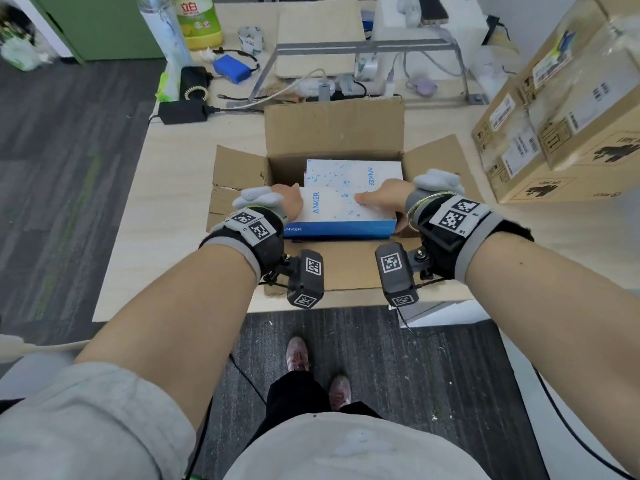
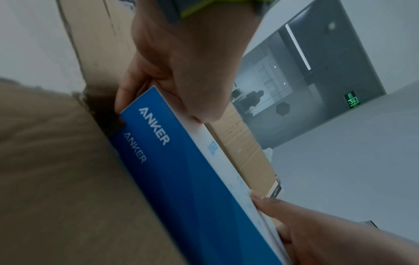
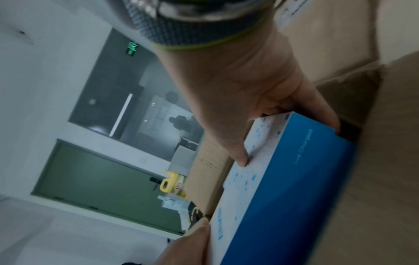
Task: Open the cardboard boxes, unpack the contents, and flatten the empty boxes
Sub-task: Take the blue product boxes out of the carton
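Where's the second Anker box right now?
Head view: the second Anker box lies inside the open carton, at its far side, behind the one both hands hold.

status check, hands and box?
Left hand and right hand grip the top Anker box by its ends. Partly raised from open cardboard box. More Anker boxes remain inside.

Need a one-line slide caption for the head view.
Both hands, left hand and right hand, grip an Anker box at its ends over the open cardboard box.
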Motion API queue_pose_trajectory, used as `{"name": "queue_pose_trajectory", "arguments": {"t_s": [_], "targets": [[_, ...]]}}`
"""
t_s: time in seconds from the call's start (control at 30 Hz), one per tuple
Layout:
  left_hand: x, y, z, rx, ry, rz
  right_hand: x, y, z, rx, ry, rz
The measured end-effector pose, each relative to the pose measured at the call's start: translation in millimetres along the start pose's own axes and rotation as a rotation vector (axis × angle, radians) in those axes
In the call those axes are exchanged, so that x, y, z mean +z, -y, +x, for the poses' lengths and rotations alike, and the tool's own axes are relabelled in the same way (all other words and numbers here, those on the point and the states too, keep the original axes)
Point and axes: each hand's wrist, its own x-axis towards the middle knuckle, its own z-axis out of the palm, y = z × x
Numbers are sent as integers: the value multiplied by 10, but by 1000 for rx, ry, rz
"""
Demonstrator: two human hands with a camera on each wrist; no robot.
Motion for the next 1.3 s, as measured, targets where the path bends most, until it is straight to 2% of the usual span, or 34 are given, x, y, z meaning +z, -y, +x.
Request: {"name": "queue_pose_trajectory", "arguments": {"t_s": [0.2,0.37,0.57,0.7,0.93,1.03,1.1,1.3], "targets": [[-363,52,-123,-10,-61,-21,-159,372,-158,-74,-4,-29],[-752,146,-142,-8,-223,-68,-271,711,-188,-135,-2,25],[-1174,409,129,-25,-389,-211,-322,1292,-18,-229,-128,-17],[-1551,598,445,-50,-501,-224,-310,1802,251,-261,-173,-21],[-2048,1005,1231,-104,-510,-294,-151,2600,854,-273,-250,-64],[-2178,1132,1563,-137,-474,-231,-30,2864,1122,-238,-244,-88],[-2281,1261,1880,-218,-460,-168,76,3081,1321,-197,-223,-84],[-2238,1809,2580,-205,-411,-268,550,3529,1991,-102,-190,1]]}}
